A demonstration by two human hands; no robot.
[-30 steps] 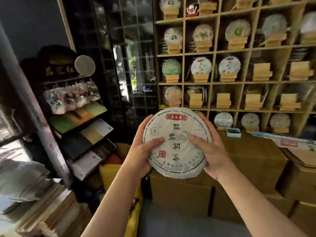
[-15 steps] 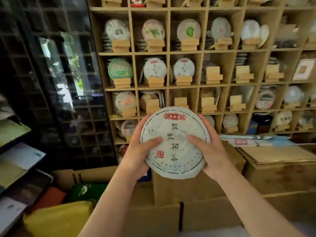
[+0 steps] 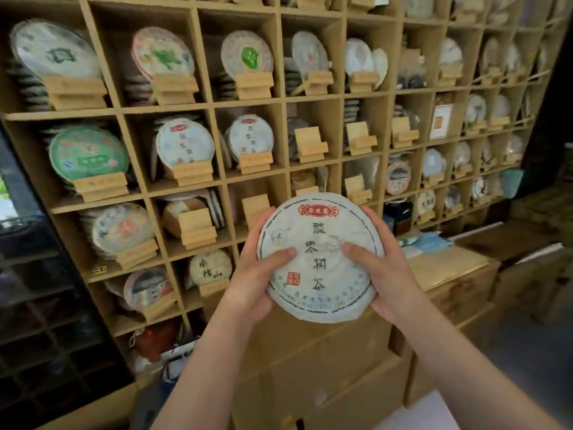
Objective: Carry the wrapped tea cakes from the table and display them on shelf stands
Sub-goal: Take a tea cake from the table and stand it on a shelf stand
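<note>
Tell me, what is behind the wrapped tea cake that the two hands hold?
Behind the tea cake, held by the left hand and right hand, stand shelf cubbies and stacked cardboard boxes. An empty wooden stand shows just beside it. What lies directly behind is covered.

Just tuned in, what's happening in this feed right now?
A person holds one wrapped tea cake upright in both hands, left hand and right hand, thumbs pressed on its printed face. They face a wooden shelf of cubbies. Many stands already carry cakes, but several are bare, such as one empty stand just above the cake. The cake is not yet placed.
</note>
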